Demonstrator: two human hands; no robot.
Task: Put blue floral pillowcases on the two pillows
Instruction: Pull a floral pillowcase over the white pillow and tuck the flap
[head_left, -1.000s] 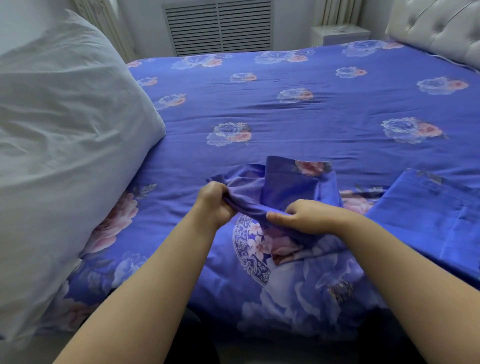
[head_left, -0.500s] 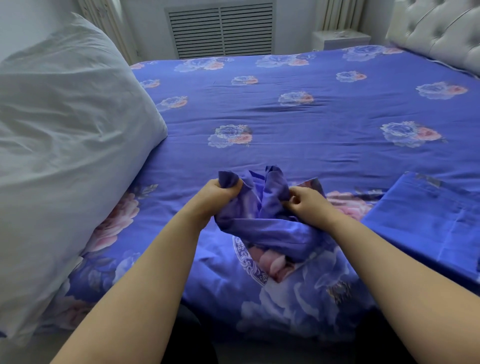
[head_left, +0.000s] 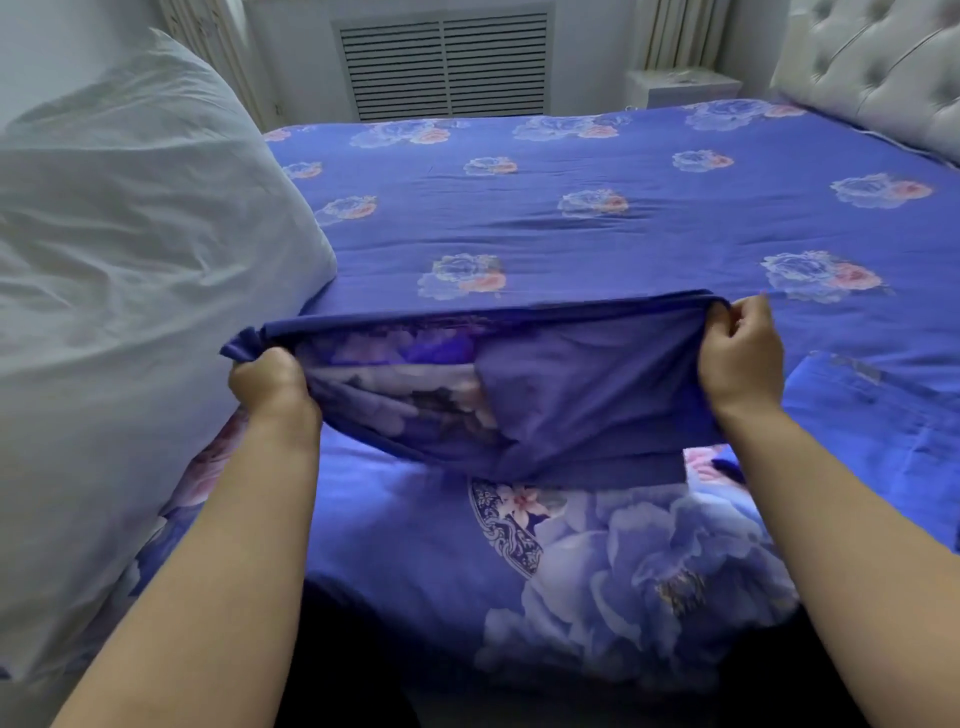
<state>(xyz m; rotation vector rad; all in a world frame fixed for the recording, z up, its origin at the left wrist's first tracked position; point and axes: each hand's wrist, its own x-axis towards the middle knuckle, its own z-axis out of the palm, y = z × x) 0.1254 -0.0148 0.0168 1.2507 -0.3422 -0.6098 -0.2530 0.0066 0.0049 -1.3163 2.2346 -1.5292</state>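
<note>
Two hands at work, both clenched on one blue floral pillowcase (head_left: 561, 410). Left hand (head_left: 270, 384) fisted round a bunched corner, a tuft of cloth poking out past the knuckles on the outer side. Right hand (head_left: 740, 358) pinching the opposite corner, fingers curled over the hem, thumb side up. Stretched taut between the two grips, long axis running straight across from fist to fist, hem edge uppermost and level. Mouth pulled open toward the camera: plain blue inner flap sagging just inboard of the right grip, pale floral lining showing just inboard of the left. Lower edge drooping below both grips, held up off the bed cover (head_left: 597, 218).

No brand, no label, no readable writing anywhere on the cloth; only printed roses, plus a blue-and-white patterned band below the right half of the case.

White pillow (head_left: 130, 270), bare, bulking up just outboard of the left fist, close to it, contact hard to judge. Second folded blue pillowcase (head_left: 883, 410) lying flat on the bed outboard of the right wrist. Beyond the grips: slatted vent (head_left: 444, 67) on the far wall, tufted headboard (head_left: 872, 67) far off past the right hand, small white nightstand (head_left: 680, 85) beside it.
</note>
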